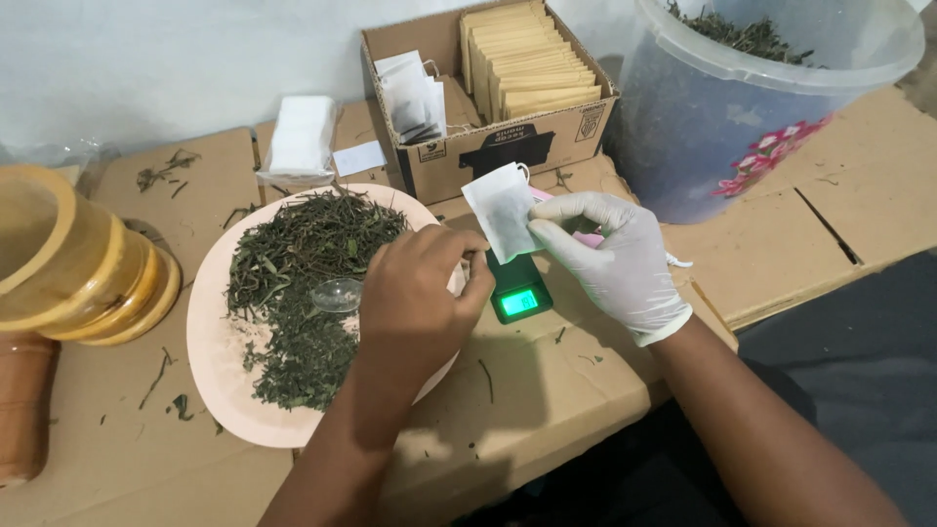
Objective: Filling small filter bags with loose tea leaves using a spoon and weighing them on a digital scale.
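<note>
White-gloved right hand (617, 259) pinching small tea bag (503, 212), bare left hand (415, 293) curled, its fingertips and grip hidden, scale (518, 290) partly covered

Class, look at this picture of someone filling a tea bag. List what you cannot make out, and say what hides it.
Head view:
- Scale: its pan, covered by tea bag and hands.
- Spoon: its handle, behind left hand.
- Bucket: its top, cut by the edge.
- Right hand: skin, under a glove.
</note>
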